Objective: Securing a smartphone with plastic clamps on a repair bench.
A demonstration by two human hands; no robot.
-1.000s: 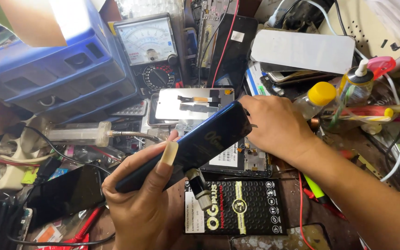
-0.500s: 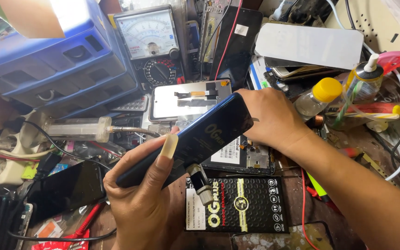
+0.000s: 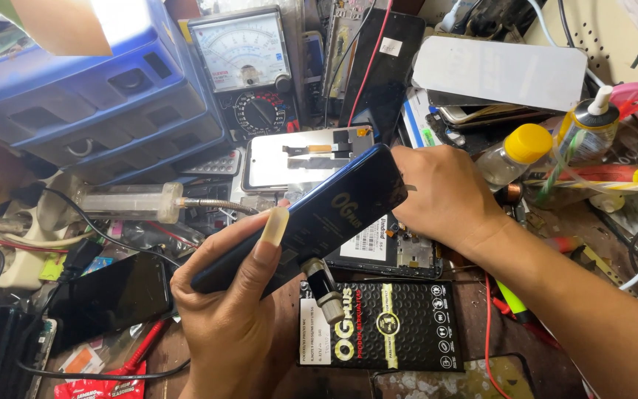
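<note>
I am gripping the dark blue phone (image 3: 300, 222) tight in both hands, left hand (image 3: 238, 325) at 7 o'clock and right hand (image 3: 444, 196) at 2 o'clock, tilted above the messy tabletop (image 3: 474, 325), and it might be slipping onto the black box (image 3: 382, 325).

A cluttered wooden workbench (image 3: 481, 384) carries everything. On it lie a black patterned retail box (image 3: 389, 325), a dark phone (image 3: 108, 299) at the left, and an opened phone with bare circuitry (image 3: 393, 247). Farther back stand an analog multimeter (image 3: 249, 70), a blue drawer cabinet (image 3: 75, 103) and a yellow-capped bottle (image 3: 515, 151).
</note>
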